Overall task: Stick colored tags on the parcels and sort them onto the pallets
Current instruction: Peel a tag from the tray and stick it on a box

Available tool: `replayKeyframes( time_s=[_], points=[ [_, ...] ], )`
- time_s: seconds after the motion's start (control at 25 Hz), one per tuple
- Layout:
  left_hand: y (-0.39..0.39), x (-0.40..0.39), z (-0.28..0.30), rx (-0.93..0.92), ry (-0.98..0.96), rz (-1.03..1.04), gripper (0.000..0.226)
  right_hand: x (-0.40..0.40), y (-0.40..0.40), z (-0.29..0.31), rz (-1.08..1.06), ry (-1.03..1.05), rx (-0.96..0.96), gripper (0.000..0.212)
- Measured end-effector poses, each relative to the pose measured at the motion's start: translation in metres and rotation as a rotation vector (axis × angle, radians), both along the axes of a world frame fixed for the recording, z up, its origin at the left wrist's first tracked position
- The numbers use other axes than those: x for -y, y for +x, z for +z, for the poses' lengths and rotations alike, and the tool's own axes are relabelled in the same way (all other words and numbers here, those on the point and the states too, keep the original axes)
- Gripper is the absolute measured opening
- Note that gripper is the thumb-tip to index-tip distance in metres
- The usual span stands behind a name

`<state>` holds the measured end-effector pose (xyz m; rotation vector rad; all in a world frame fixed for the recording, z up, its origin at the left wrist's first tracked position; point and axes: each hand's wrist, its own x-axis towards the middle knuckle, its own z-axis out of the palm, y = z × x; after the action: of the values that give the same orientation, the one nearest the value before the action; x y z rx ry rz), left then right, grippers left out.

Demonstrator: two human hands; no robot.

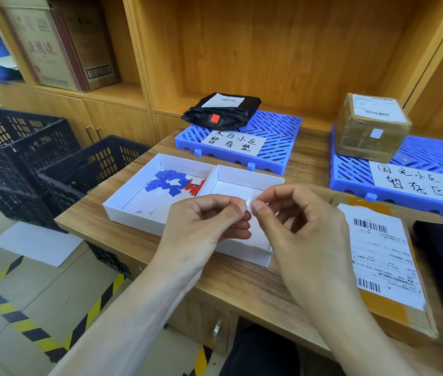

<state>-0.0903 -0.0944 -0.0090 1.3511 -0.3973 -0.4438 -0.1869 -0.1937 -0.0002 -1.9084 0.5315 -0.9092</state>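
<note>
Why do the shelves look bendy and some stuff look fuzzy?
In the head view, the wide-angle lens bows the wooden shelf posts near the edges; the cardboard box at top left is soft and blurry; both hands, left hand and right hand, pinching a small white tag, look big because they are close.

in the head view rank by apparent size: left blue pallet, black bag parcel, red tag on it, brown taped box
1. left blue pallet
2. black bag parcel and brown taped box look alike; unranked
3. red tag, clearly smallest
</note>
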Motion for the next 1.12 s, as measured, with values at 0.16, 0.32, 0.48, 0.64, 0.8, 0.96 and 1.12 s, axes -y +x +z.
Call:
replayKeyframes(
  time_s=[0.16, 0.32, 0.48, 0.64, 0.8, 0.96, 1.12],
  points=[
    [-0.001, -0.003, 0.000, 0.128, 0.077, 0.012, 0.015, -0.006, -0.003, 0.001, 0.047, 0.024, -0.025, 0.005],
    [0.000, -0.005, 0.000, 0.162, 0.112, -0.008, 0.011, -0.001, -0.002, 0.000, 0.024, -0.016, -0.026, 0.009],
    [-0.001, -0.002, 0.002, 0.211, 0.154, 0.015, 0.012, 0.003, 0.000, -0.002, 0.043, -0.107, -0.112, 0.010],
    [0.011, 0.002, -0.001, 0.348, 0.300, 0.142, 0.010, 0.010, 0.002, -0.007, -0.008, -0.093, -0.134, 0.010],
    [0.020, 0.001, -0.004, 0.557, 0.529, 0.163, 0.010, 0.021, -0.001, -0.012, -0.093, -0.067, -0.130, 0.010],
    [0.018, 0.001, -0.004, 0.566, 0.544, 0.117, 0.009, 0.022, -0.004, -0.015, -0.114, -0.069, -0.139, 0.009],
    [0.016, 0.003, -0.005, 0.549, 0.539, 0.107, 0.013, 0.022, -0.008, -0.014, -0.130, -0.085, -0.139, 0.008]
  ],
)
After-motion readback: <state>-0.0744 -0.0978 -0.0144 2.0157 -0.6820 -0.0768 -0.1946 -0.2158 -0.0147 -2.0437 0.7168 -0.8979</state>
